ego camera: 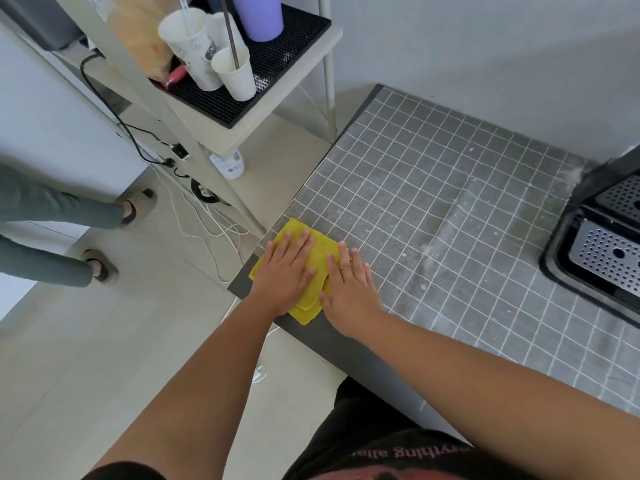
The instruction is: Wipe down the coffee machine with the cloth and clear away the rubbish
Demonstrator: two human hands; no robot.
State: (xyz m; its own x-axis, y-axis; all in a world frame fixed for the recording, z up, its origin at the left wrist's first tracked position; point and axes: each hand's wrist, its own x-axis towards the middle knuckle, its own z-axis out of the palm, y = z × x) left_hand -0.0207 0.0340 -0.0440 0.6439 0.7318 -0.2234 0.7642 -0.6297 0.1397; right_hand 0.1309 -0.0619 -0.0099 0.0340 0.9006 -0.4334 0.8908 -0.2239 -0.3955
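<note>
Coffee machine cut off by the right frame edge, only its perforated drip trays and dark base visible. Cloth, yellow and folded, lies at the desk corner farthest from the machine, mostly covered by both hands. Left hand flat on the cloth, fingers straight and together. Right hand flat beside it, fingers spread, inner edge on the cloth, rest on the tiles. Pale dusty streak between cloth and machine.

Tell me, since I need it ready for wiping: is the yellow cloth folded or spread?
Folded: the yellow cloth shows layered edges at its near corner, under both flat hands.
</note>
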